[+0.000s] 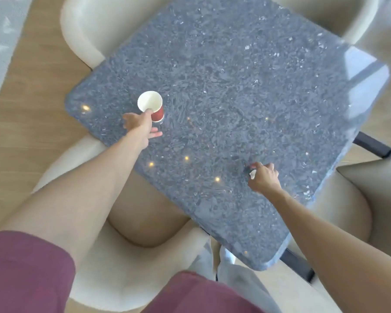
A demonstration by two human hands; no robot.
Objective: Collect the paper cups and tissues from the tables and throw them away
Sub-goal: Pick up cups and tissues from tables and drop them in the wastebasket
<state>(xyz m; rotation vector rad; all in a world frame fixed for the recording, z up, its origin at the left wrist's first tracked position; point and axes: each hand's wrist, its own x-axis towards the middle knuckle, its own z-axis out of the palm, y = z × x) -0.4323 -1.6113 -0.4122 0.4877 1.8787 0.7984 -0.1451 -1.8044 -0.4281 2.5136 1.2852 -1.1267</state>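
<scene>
A dark speckled stone desk [235, 75] fills the view, with cream armchairs [131, 263] tucked around it. Near its left corner the left hand [138, 124] grips a tilted red paper cup [152, 106] at the rim, while the right hand [263, 177] pinches a small white tissue [252, 174] above the desk's near edge.

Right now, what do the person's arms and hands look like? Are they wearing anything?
Both arms are bare from the short maroon sleeves down. The left hand and right hand wear no gloves, and I see no watch, rings or bracelets.
</scene>
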